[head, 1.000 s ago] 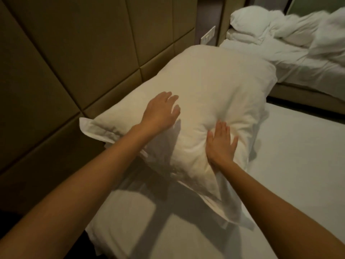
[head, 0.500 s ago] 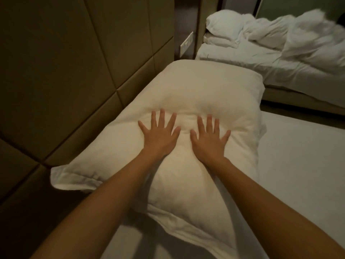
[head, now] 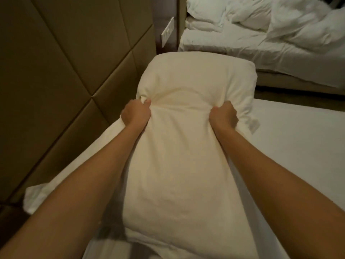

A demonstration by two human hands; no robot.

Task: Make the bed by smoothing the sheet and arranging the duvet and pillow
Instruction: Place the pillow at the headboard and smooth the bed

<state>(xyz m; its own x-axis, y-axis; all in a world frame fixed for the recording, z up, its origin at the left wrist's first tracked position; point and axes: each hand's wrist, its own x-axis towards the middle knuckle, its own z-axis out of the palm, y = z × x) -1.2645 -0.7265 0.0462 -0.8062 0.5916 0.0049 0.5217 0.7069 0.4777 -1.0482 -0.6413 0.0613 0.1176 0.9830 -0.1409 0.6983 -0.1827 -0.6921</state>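
A long cream pillow (head: 179,165) lies lengthwise along the head of the bed, beside the padded headboard. My left hand (head: 135,114) grips a bunch of its fabric on the left side, fingers curled into the cloth. On the opposite side my right hand (head: 223,115) grips the pillow the same way. The cover is pulled taut between them. The white fitted sheet (head: 298,146) lies flat to the right. No duvet shows on this bed.
A brown padded headboard (head: 56,81) runs along the left. Across a dark gap stands a second bed (head: 261,47) with a rumpled white duvet (head: 298,25) and pillows (head: 205,8). A switch panel (head: 167,31) is on the wall between the beds.
Both hands lay flat on the pillow's middle before. They have since moved apart to its sides and curled into the fabric. The view has shifted closer over the pillow.
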